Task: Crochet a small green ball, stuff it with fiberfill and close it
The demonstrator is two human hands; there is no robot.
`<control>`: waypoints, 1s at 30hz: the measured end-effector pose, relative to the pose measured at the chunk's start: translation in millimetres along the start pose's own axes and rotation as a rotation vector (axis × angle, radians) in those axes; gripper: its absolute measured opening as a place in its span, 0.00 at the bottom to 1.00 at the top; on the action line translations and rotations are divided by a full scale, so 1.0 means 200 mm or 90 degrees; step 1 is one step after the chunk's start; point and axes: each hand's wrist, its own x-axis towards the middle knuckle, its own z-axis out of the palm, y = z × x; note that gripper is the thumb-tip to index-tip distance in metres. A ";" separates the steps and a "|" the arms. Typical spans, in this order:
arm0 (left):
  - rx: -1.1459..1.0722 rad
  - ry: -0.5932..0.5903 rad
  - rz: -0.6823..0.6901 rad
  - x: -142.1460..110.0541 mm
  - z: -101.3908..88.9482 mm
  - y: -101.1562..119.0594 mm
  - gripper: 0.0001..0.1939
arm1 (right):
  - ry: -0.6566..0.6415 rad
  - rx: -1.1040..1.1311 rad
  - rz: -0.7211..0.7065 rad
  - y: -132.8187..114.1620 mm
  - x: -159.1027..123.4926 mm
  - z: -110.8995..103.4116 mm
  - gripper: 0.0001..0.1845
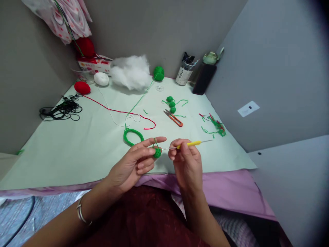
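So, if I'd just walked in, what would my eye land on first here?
Probably the yellow-handled hook in the right grip, its tip at a small green crocheted piece pinched in the left grip, front and centre. Next, perhaps, the fluffy white stuffing piled at the table's back, and the bright red ball of yarn at the back left.

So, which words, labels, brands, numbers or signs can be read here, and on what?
None can be read with certainty.
Container at the back right: dark lettering, too small and blurred to read.
Red-and-white box at the back left: printed marks, too small and blurred to read.
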 end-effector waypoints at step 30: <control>0.357 0.151 0.242 -0.03 0.01 -0.04 0.15 | -0.168 -0.419 -0.331 -0.05 -0.08 0.00 0.11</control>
